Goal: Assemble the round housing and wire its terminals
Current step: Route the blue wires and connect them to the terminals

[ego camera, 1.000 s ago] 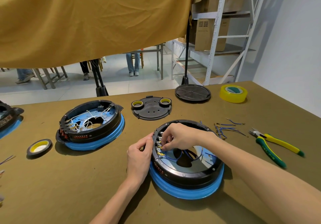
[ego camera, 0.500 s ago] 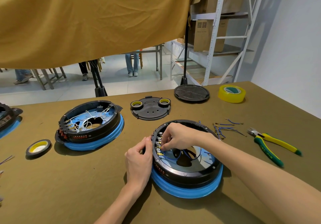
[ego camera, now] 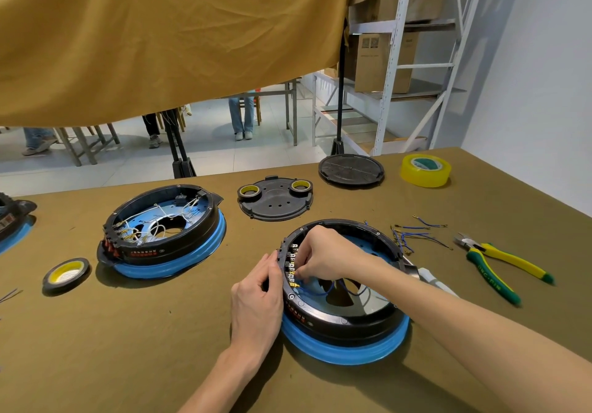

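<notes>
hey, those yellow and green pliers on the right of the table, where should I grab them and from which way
Take the pliers by the two yellow-and-green handles, around their middle, coming straight down from above with the right hand. They lie flat with the metal nose pointing away toward the loose blue wires and the handles trailing toward the near right, slightly spread, so one hand should probably close round both.

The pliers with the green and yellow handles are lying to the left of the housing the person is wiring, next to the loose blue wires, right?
Not quite. The head view shows the pliers lying on the table to the right of the housing, not the left. They do lie next to the loose blue wires, and the right hand is working at the housing's terminals.
</notes>
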Motion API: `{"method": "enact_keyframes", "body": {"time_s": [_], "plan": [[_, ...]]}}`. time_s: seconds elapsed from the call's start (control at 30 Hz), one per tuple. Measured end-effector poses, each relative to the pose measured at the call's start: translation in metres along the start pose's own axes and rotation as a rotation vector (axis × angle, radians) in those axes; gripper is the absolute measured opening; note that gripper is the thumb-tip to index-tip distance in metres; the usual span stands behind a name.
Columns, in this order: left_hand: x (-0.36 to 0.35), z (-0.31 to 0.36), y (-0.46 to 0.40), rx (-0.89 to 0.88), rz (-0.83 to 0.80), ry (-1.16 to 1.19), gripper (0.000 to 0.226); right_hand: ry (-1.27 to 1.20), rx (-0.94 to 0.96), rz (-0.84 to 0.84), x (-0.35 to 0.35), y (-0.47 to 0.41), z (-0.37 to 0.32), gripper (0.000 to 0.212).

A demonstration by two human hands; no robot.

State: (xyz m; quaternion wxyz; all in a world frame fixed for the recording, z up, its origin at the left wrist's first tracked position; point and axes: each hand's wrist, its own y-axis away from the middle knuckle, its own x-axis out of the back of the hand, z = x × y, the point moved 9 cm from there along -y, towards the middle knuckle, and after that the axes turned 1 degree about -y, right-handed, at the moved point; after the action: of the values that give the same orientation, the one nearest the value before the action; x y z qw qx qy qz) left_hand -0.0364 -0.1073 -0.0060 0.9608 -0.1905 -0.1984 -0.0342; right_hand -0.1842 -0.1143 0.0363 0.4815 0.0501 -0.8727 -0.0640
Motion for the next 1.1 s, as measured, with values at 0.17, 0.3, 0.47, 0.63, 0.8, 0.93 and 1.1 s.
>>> {"method": "enact_keyframes", "body": {"time_s": [0.17,0.3,0.47,0.63,0.8,0.93,1.1], "plan": [[-0.002,0.002,0.003,-0.020,-0.041,-0.053,0.058,0.034,-0.064,0.166,-0.001,0.009,0.003,0.006],[-0.011,0.006,0.005,-0.046,-0.157,-0.054,0.056,0.037,-0.056,0.264,0.000,0.012,0.009,0.007],[-0.018,0.003,0.003,-0.050,-0.230,-0.046,0.052,0.032,-0.030,0.372,0.004,0.020,0.013,0.010],[-0.019,0.002,0.003,-0.052,-0.222,-0.031,0.050,0.240,-0.011,0.461,0.003,0.029,-0.001,0.011],[-0.011,0.004,0.002,-0.036,-0.160,0.054,0.046,0.045,-0.064,0.376,-0.002,0.029,0.009,0.012],[-0.003,0.004,0.002,-0.049,-0.103,0.110,0.044,-0.131,-0.063,0.277,-0.006,0.025,0.019,0.012],[-0.001,0.006,0.004,-0.044,-0.104,0.128,0.030,-0.243,-0.061,0.233,-0.009,0.023,0.023,0.006]]}}
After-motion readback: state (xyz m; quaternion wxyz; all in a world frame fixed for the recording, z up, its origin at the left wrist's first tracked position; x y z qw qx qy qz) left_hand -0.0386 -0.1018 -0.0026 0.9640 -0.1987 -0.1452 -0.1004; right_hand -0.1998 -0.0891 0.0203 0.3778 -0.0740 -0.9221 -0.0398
